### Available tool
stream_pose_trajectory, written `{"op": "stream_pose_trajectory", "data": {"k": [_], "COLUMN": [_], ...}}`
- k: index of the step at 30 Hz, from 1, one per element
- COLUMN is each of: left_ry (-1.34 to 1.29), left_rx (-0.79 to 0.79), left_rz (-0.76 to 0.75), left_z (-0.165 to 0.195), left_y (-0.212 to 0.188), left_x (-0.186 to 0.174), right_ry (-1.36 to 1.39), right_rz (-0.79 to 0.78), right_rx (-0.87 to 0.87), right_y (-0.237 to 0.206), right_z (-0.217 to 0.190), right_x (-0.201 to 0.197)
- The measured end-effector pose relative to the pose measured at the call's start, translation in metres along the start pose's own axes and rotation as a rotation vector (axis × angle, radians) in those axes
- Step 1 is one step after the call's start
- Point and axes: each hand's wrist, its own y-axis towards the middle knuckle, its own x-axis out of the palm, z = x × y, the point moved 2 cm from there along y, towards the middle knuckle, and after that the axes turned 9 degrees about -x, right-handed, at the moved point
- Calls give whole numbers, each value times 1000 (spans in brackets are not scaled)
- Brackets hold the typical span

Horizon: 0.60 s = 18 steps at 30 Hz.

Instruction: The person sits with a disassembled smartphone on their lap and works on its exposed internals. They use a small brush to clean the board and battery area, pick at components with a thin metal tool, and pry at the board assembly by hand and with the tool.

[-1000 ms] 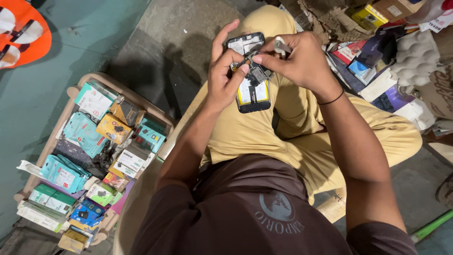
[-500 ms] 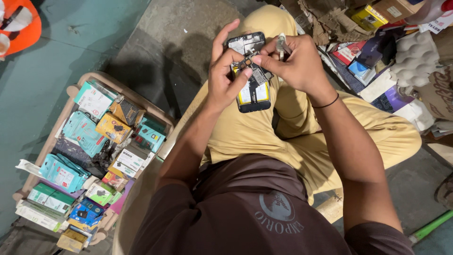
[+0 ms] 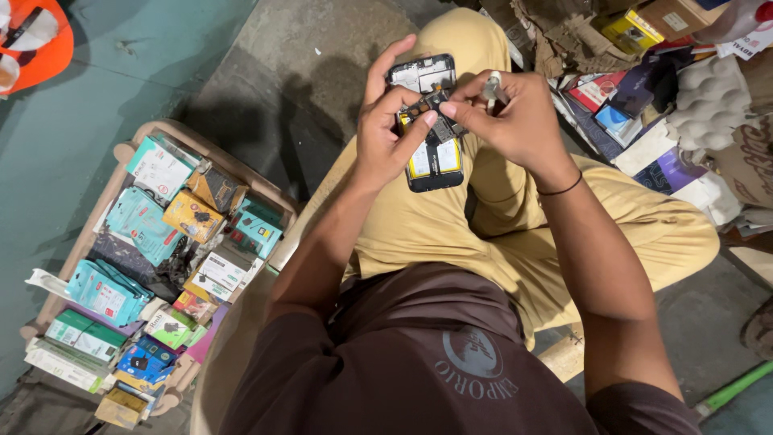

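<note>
Landmark: black opened mobile phone with its back cover off, yellow-and-white battery and circuit parts bare [image 3: 431, 133], held up over the seated person's lap.
Left hand [image 3: 385, 133]: curled round the left edge of the phone, fingers behind it, thumb laid across the exposed middle; it carries the phone.
Right hand [image 3: 515, 121]: just right of the phone, fingers drawn narrow, forefinger tip touching the phone's middle beside the left thumb.
Small pale metal tool [image 3: 492, 84]: pinched in the right hand, just right of the phone's upper half; its working end cannot be made out.
Thin black wristband [image 3: 561, 188]: on the right wrist, below and right of the phone.
Mustard-yellow trousers [image 3: 499, 234]: directly beneath the phone, legs folded.
Dark brown shirt [image 3: 435, 354]: well below the phone, nearest the viewer.
Low pale wooden tray [image 3: 129, 149]: well to the left of the phone, on the floor.
Small teal, yellow and green cardboard boxes [image 3: 153, 242]: packed inside the tray.
Heap of books, cartons and a grey moulded pulp tray [image 3: 708, 97]: well to the right of the phone.
</note>
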Motion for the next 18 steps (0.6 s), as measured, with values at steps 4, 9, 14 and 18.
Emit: {"op": "stream_pose_trajectory", "data": {"k": [4, 9, 14, 18], "left_ry": [3, -17, 28, 47], "left_rx": [10, 12, 5, 22], "left_rz": [3, 7, 23, 48], "left_z": [1, 1, 2, 2], "left_y": [0, -1, 0, 2], "left_x": [0, 2, 1, 1], "right_ry": [26, 34, 78, 93], "right_rz": [14, 31, 45, 40], "right_rx": [19, -15, 2, -27], "right_y": [-1, -1, -4, -4], "right_z": [4, 5, 5, 4], "right_x": [1, 6, 7, 7]}}
